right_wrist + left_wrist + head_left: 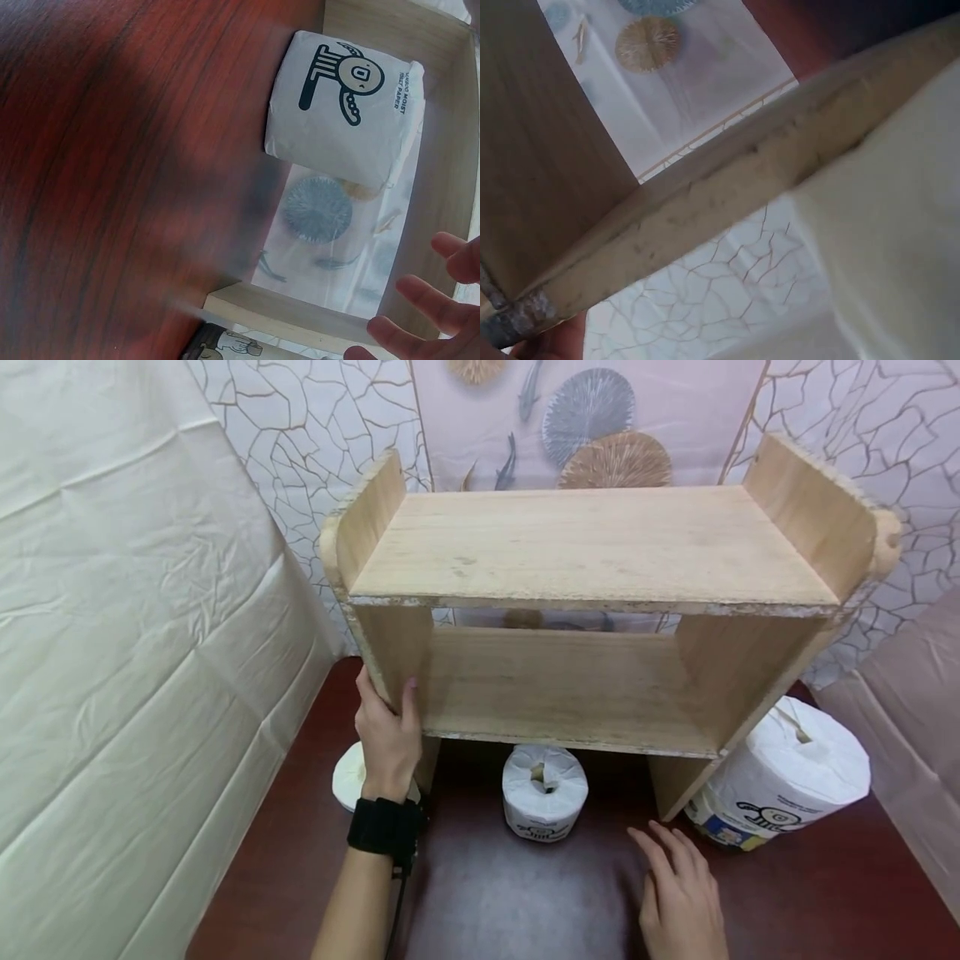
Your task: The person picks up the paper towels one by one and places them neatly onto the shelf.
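While the left hand (387,739) gripped the shelf (600,543) by its side, the right hand (681,893) was empty, fingers loosely spread; steady holding probably best spared the middle roll (545,810).

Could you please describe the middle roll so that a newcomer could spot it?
Start at the wooden shelf unit. Below the middle of its lower board, on the dark red table, stands a white wrapped toilet paper roll. It alone stands there; the bigger wrapped roll is right of the shelf unit.
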Motion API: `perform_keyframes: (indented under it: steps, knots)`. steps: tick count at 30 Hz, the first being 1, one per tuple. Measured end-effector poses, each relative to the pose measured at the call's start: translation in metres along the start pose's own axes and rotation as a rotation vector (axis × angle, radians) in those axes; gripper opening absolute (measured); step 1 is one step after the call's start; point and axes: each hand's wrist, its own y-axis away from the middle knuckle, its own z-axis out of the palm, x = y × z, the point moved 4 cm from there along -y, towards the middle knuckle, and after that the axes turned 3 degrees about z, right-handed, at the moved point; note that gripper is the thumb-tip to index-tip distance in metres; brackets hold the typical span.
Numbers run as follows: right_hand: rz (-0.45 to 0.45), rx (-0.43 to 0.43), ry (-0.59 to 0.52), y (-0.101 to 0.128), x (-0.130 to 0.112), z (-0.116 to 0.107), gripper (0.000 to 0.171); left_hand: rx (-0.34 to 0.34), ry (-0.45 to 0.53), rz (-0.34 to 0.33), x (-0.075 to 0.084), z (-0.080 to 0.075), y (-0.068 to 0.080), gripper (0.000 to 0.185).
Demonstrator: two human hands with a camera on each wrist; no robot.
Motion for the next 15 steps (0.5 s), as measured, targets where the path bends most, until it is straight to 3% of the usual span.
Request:
perform_keyframes:
  steps: [9,15]
  knots:
    - [-0.034,0.023,0.021,-0.0011,0.0026,-0.0020,0.063,0.069,0.072,0.051,-0.0051,0.0044,-0.0039,0.050]
    - [-0.072,0.079,0.012,-0.0062,0.0018,-0.0087,0.040,0.110,0.094,0.051,-0.0089,0.0085,-0.0001,0.044]
